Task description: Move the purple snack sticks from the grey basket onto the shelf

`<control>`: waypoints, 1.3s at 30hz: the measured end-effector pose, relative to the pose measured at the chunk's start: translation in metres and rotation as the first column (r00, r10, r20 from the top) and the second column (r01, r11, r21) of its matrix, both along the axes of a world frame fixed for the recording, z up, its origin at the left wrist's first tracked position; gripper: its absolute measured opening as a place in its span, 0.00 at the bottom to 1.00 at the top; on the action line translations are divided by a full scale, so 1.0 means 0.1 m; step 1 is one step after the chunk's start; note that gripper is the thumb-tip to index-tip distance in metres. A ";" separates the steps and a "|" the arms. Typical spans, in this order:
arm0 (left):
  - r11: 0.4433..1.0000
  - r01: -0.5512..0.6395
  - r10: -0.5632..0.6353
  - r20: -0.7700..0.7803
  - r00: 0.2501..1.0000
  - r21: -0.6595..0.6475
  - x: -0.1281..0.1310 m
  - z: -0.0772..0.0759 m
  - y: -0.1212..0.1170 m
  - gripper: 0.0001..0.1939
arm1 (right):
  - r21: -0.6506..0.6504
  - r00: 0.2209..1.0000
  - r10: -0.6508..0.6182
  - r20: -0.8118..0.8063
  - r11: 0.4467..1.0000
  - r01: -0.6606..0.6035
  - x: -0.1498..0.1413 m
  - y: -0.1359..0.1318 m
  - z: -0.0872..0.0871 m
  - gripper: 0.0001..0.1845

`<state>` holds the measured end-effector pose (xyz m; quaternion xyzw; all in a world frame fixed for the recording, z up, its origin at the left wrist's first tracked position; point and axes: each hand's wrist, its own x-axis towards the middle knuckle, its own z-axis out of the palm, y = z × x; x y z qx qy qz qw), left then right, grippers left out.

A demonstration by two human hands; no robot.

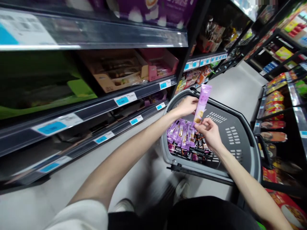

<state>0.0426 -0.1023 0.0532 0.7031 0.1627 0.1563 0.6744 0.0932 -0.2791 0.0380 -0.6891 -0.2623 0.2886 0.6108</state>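
One purple packet [202, 99], held nearly upright above grey basket [219, 110]. Right hand [212, 134]: grip clamped on packet's lower end, between thumb and forefinger. Left hand [187, 107]: at packet's left edge, grip closure impossible to tell. Beneath, inside basket's left part: more purple packets [182, 132] beside black packets [177, 150].

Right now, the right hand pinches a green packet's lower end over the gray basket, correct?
Not the color: the head view shows the packet is light purple. The right hand does pinch its lower end over the gray basket.
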 end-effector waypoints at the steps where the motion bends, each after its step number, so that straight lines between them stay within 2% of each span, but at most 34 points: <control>1: 0.996 0.005 -0.003 0.029 1.000 -0.094 0.00 0.01 0.00 0.10 | 0.011 1.000 -0.020 -0.024 1.000 0.020 0.00 0.01 -0.02 0.29; 3: 0.966 0.032 -0.013 0.075 0.997 -0.256 0.01 0.02 -0.01 0.12 | 0.033 0.997 -0.066 -0.050 0.997 0.068 0.03 0.00 -0.05 0.28; 5: 0.945 0.054 -0.013 0.129 0.992 -0.323 0.00 0.03 -0.02 0.09 | 0.046 0.995 -0.093 -0.039 0.994 0.095 0.07 -0.01 -0.08 0.28; 7: 0.948 0.054 0.006 0.186 0.982 -0.315 -0.02 0.04 -0.03 0.06 | 0.041 0.996 -0.091 -0.015 0.995 0.092 0.11 -0.03 -0.11 0.28; 12: 0.974 -0.024 0.070 0.200 0.977 -0.226 -0.06 0.01 -0.05 0.12 | 0.022 0.998 -0.057 -0.042 0.998 0.058 0.11 -0.02 -0.15 0.23; 16: 0.976 -0.017 0.057 0.177 0.983 -0.219 -0.07 -0.04 -0.05 0.13 | 0.082 0.998 -0.028 -0.048 0.996 0.032 0.06 0.01 -0.17 0.20; 19: 0.979 0.012 0.032 0.208 0.978 -0.205 -0.06 -0.07 -0.05 0.14 | 0.076 0.998 -0.056 -0.041 0.995 0.059 0.06 0.01 -0.18 0.19; 23: 0.975 0.030 0.018 0.211 0.977 -0.220 -0.06 -0.08 -0.06 0.17 | 0.058 0.996 -0.079 -0.038 0.995 0.081 0.08 0.00 -0.16 0.19; 27: 0.959 0.024 0.039 0.218 0.975 -0.281 -0.08 -0.01 -0.07 0.19 | 0.057 0.999 -0.053 -0.006 0.997 0.053 0.08 -0.01 -0.12 0.18; 31: 0.958 -0.011 0.076 0.217 0.973 -0.286 -0.09 0.04 -0.07 0.19 | 0.030 0.998 -0.033 0.062 0.999 0.031 0.10 -0.02 -0.08 0.17; 35: 0.955 -0.014 0.084 0.226 0.970 -0.296 -0.09 0.03 -0.06 0.19 | 0.023 0.997 0.002 0.075 1.000 -0.004 0.10 -0.02 -0.09 0.18; 39: 0.956 0.036 0.033 0.228 0.973 -0.292 -0.08 0.00 -0.07 0.18 | 0.047 0.997 0.005 0.072 0.999 -0.008 0.08 -0.01 -0.10 0.19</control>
